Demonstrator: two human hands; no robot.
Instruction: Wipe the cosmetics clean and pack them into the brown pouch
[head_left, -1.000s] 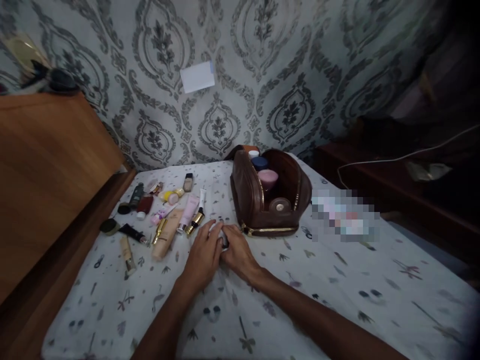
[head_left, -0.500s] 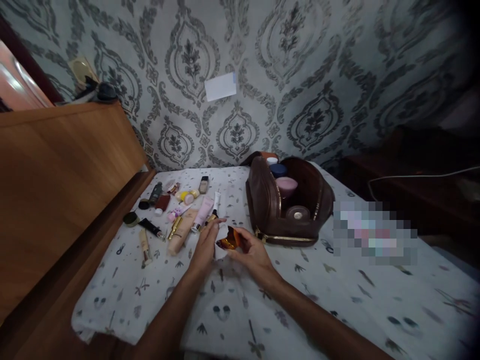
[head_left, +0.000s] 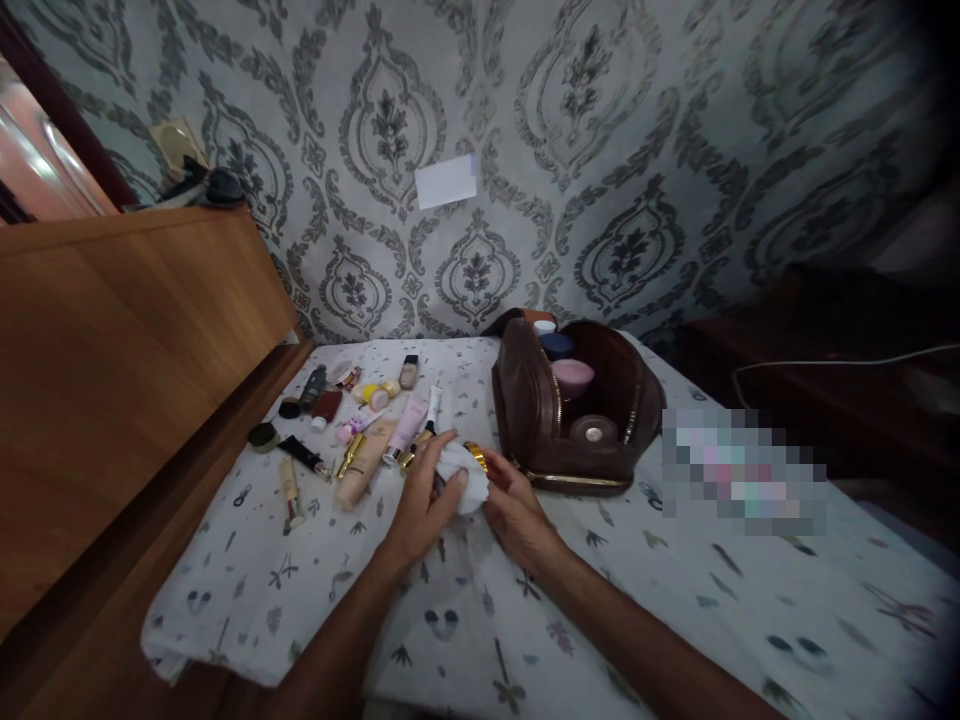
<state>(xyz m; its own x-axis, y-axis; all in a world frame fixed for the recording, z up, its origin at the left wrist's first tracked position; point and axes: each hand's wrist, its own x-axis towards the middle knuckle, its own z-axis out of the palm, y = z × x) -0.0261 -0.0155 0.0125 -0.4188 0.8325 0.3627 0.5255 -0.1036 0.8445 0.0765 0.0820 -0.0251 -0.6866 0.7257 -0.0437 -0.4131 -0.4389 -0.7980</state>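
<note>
Left fingers [head_left: 433, 457] now pinch white cloth [head_left: 466, 487] over gold item [head_left: 477, 456]; right fingers [head_left: 505, 470], grip unclear

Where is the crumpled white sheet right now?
In the head view, the white sheet is just below centre, in the grip of the left hand. The right hand and the brown bag are to its right.

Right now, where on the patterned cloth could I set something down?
One bare patch of cloth lies nearer than the brown bag, between the right hand and the blurred item. Another lies nearer than the small beige tube, left of the left hand. It's crowded from the black tube across to the pink tube.
</note>
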